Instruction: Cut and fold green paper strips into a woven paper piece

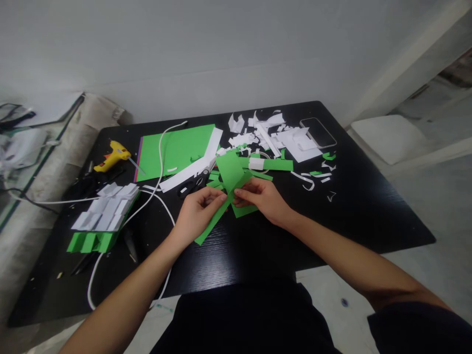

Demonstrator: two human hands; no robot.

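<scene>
A strip of green paper [230,172] is held above the black table between both my hands. My left hand [199,209] pinches its left edge between thumb and fingers. On the other side my right hand [263,199] grips the paper, the fingers partly behind it. More green paper pieces [245,210] lie just beneath and behind the hands. Black-handled scissors [193,184] rest right beyond my left hand, partly covered by scraps. A longer green strip with a white patch [278,164] lies beyond my right hand.
White paper scraps [273,135] and a phone [317,132] lie at the back right. A green sheet [177,147], a yellow glue gun [115,156] and a folded white-and-green paper model [106,211] occupy the left. A white cable [161,152] loops across the table [332,216].
</scene>
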